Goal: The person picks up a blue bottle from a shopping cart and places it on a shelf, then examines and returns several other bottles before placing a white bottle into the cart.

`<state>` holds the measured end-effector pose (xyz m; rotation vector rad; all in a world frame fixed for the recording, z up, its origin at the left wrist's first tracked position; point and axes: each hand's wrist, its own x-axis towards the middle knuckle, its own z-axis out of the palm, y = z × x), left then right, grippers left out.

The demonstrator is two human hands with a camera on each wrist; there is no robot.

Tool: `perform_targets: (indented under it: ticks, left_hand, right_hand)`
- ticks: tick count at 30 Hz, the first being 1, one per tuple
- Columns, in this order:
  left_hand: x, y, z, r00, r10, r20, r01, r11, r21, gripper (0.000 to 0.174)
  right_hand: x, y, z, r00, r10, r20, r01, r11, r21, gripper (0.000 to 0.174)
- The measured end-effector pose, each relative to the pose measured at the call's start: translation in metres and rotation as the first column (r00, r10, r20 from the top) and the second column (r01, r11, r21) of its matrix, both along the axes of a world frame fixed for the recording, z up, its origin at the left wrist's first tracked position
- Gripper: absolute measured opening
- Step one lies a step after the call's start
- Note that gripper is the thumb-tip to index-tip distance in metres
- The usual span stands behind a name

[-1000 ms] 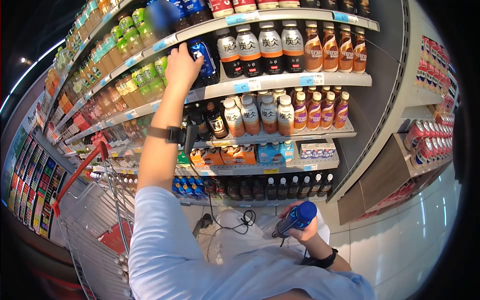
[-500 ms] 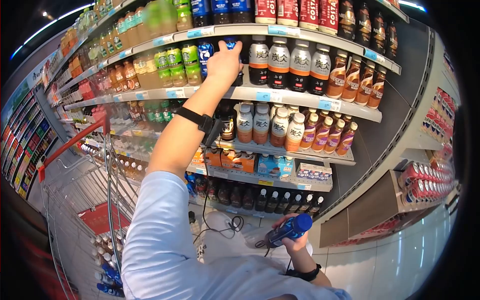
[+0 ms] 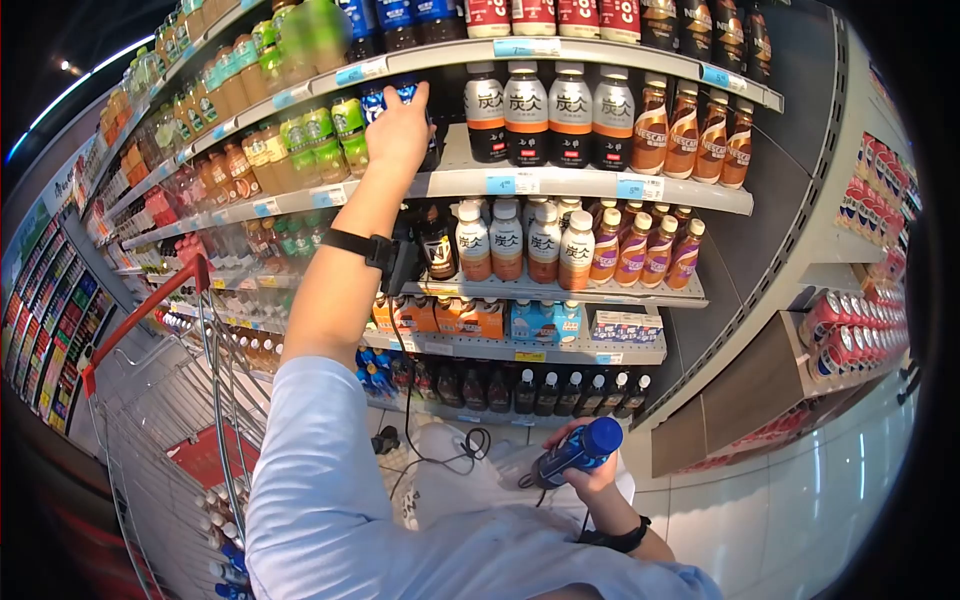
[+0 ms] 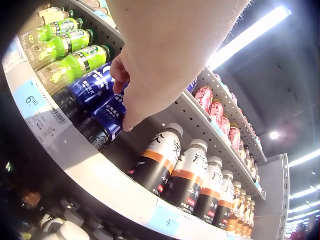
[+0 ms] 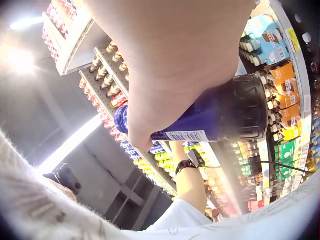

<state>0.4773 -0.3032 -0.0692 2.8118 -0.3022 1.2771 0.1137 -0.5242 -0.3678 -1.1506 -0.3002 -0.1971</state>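
Observation:
My left hand point(image 3: 398, 140) reaches to the shelf and grips the upper part of a dark blue bottle point(image 3: 433, 150). In the left wrist view, the thumb and curled fingers of this hand point(image 4: 155, 75) are around the blue-labelled bottle point(image 4: 107, 117), and a similar blue bottle point(image 4: 90, 89) stands directly beside it. Low at my front, my right hand point(image 3: 592, 478) holds another blue bottle point(image 3: 572, 455), tilted, its blue cap up. The right wrist view shows that hand point(image 5: 175, 65) wrapped round this bottle point(image 5: 200, 117); part of its label is covered.
White-labelled bottles point(image 3: 570, 110) stand right of the gripped bottle, green ones point(image 3: 322, 145) to the left. Shelf edges point(image 3: 590, 182) run above and below. A cart point(image 3: 165, 400) with bottles is at lower left. A black cable point(image 3: 408, 380) hangs down from the left wrist.
My left hand has gone from the left side of the blue bottle to its top. The head view has shifted. My right hand still holds its bottle low in front.

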Motion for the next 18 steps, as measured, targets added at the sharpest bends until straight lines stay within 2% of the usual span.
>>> perform_targets:
  ticks: [3,5,6,7,9,10,11,13,14,16,18]
  left_hand:
    - [-0.007,-0.004,0.001,1.000,0.004,0.029,-0.005,1.000,0.013,0.071]
    - [-0.021,-0.010,0.005,0.994,-0.039,0.104,0.037,0.999,0.013,0.066]
    - [-0.033,-0.020,0.010,0.988,-0.062,0.140,0.064,0.998,-0.011,0.058]
    - [-0.027,-0.023,0.009,0.978,-0.099,0.184,0.102,0.995,-0.005,0.051]
    - [-0.025,-0.034,0.009,0.959,-0.198,0.205,0.211,0.976,-0.046,0.048]
    - [-0.021,-0.038,0.009,0.949,-0.268,0.170,0.279,0.959,-0.046,0.047]
    - [-0.014,-0.040,0.009,0.930,-0.321,0.180,0.325,0.946,0.008,0.049]
    - [-0.017,-0.047,0.017,0.953,-0.296,0.069,0.291,0.954,0.067,0.057]
    - [-0.013,-0.050,0.019,0.951,-0.301,0.071,0.297,0.953,0.066,0.057]
    - [0.000,-0.052,0.023,0.938,-0.346,-0.025,0.347,0.930,0.121,0.068]
    - [0.013,-0.052,0.025,0.913,-0.404,-0.058,0.408,0.908,0.095,0.072]
  right_hand:
    - [-0.001,-0.001,0.003,1.000,-0.026,-0.011,0.026,1.000,-0.001,0.068]
    - [-0.001,-0.001,0.007,0.999,-0.024,-0.034,0.024,1.000,0.006,0.067]
    - [0.001,0.000,0.006,0.999,-0.029,-0.029,0.030,1.000,0.009,0.067]
    - [0.002,0.000,0.003,0.999,-0.032,-0.030,0.032,0.999,0.011,0.066]
    - [0.002,0.001,0.002,0.999,-0.034,-0.033,0.035,0.999,0.009,0.066]
    - [0.002,0.002,0.004,0.999,-0.030,-0.038,0.030,1.000,0.004,0.066]
    - [0.003,0.002,0.005,0.999,-0.025,-0.041,0.025,1.000,-0.002,0.066]
    - [0.002,0.002,0.005,0.999,-0.031,-0.034,0.031,0.999,-0.022,0.066]
    - [0.001,0.002,0.005,0.999,-0.037,-0.030,0.036,0.999,-0.039,0.066]
    - [0.000,0.001,0.004,0.999,-0.043,-0.027,0.043,0.999,-0.017,0.066]
    - [0.001,-0.002,0.002,0.999,-0.047,-0.022,0.047,0.999,0.002,0.066]
